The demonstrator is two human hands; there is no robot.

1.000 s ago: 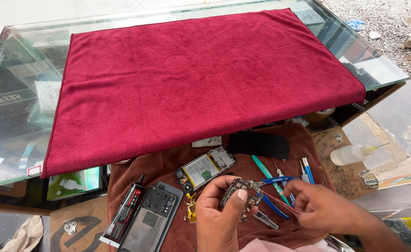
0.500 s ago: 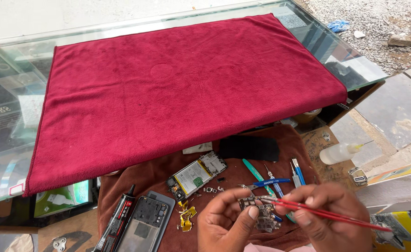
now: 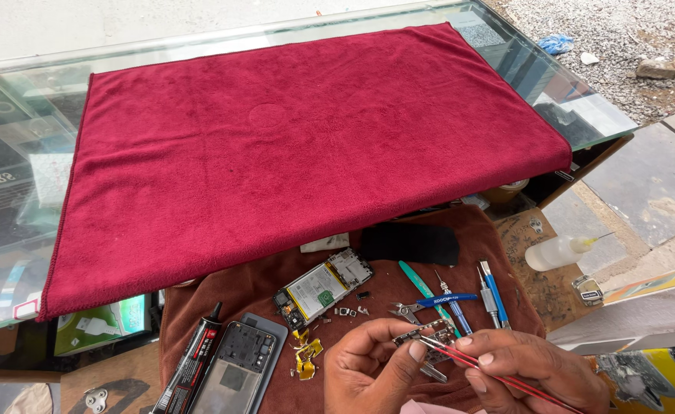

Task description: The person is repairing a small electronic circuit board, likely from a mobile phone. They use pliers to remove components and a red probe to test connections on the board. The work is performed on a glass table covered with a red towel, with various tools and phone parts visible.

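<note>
My left hand (image 3: 372, 372) pinches a small metal phone part (image 3: 428, 334) between thumb and fingers at the bottom of the view. Beside it, my right hand (image 3: 533, 368) grips red tweezers (image 3: 468, 362), their tips touching that part. Both hands hover over a brown cloth (image 3: 230, 284). An opened phone with its battery showing (image 3: 323, 287) lies just above the hands. A phone back cover (image 3: 234, 374) rests to the lower left, next to a black glue tube (image 3: 192, 360).
A large red cloth (image 3: 307, 146) covers a glass counter (image 3: 15, 107). Several screwdrivers and pliers (image 3: 448, 297) lie right of the opened phone, with yellow tape bits (image 3: 305, 356) and tiny screws nearby. A black pouch (image 3: 414, 244) and a squeeze bottle (image 3: 560, 251) sit to the right.
My right hand has picked up the red tweezers and brought their tips to the part in my left hand. The camera has tilted, shifting the view slightly.
</note>
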